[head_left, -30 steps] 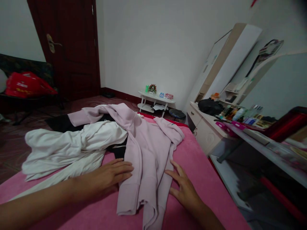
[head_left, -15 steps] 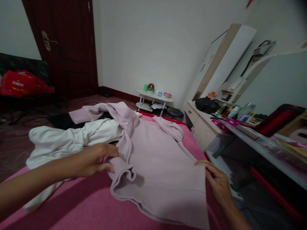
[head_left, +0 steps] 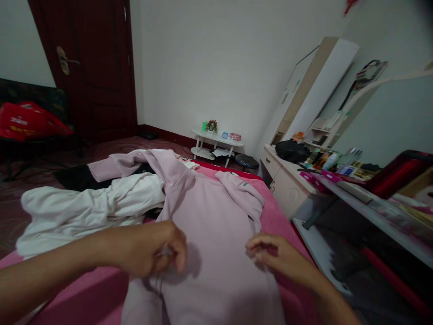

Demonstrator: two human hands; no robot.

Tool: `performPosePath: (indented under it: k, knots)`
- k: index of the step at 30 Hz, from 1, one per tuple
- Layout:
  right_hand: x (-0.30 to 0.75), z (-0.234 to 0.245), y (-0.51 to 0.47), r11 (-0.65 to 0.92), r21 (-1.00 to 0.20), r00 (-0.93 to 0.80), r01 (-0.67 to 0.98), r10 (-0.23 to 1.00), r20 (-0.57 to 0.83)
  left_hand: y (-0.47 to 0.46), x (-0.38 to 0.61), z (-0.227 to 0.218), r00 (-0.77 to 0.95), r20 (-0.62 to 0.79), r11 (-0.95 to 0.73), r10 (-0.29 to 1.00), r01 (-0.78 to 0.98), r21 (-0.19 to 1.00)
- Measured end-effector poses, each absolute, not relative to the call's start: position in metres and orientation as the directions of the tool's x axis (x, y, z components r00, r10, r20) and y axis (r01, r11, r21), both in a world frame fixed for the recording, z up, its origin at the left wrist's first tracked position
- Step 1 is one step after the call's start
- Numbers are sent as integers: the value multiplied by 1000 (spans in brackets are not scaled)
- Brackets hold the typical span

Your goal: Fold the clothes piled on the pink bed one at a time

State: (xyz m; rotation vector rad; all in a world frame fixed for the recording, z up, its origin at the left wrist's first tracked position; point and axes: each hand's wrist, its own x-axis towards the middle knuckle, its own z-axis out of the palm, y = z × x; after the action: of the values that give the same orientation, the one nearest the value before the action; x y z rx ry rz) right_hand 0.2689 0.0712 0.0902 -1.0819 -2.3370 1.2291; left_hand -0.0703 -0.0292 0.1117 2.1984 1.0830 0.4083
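A pale pink sweatshirt point(head_left: 209, 212) lies spread over the pink bed cover point(head_left: 287, 212) in front of me. My left hand point(head_left: 154, 248) is curled into a pinch on the garment's cloth near its left side. My right hand point(head_left: 277, 257) pinches the cloth on the right side, fingers drawn together. The lower hem runs out of view at the bottom edge. One sleeve point(head_left: 243, 192) is folded up near the right shoulder, the other trails left over the pile.
White clothing point(head_left: 91, 210) and a black garment point(head_left: 72, 177) are heaped on the bed's left. A cluttered dresser point(head_left: 291, 178) and shelf stand on the right. A small white table point(head_left: 216, 144) sits by the far wall, a dark door point(head_left: 91, 67) at left.
The crumpled sweatshirt has been opened out flat. Both hands came toward me and inward, from flat on the cloth to pinching it. The camera shifted slightly.
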Motion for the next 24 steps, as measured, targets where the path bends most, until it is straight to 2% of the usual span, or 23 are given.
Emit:
performPosePath:
  k: [1,3,6,8,10,14,18,20,24]
  knots:
    - [253,89,87,387,-799,-655,461,755,-13,-12,-56,117,627,13,-462,779,560,687]
    - [221,77,120,502,-730,-608,464,780,150,25,-29,109,546,148,-493,825,565,662]
    - [179,45,164,638,-433,-539,637,770,341,70,0,61,407,151,-426,901,761,489]
    - [166,27,184,620,-202,-529,759,766,365,88,6,23,326,142,-355,935,861,363]
    - [167,16,200,564,-53,-524,824,795,306,97,5,-5,278,175,-318,944,906,279]
    - [210,24,227,424,-3,-411,906,879,243,99,-4,-24,284,219,-336,933,907,253]
    - [281,54,243,109,-26,-94,994,939,330,98,-4,-20,284,219,-337,934,901,272]
    - [314,64,242,-7,-25,14,1000,949,314,97,-2,-18,277,214,-331,937,901,280]
    - [348,68,226,5,19,-8,1000,989,148,97,1,-17,265,212,-318,941,907,275]
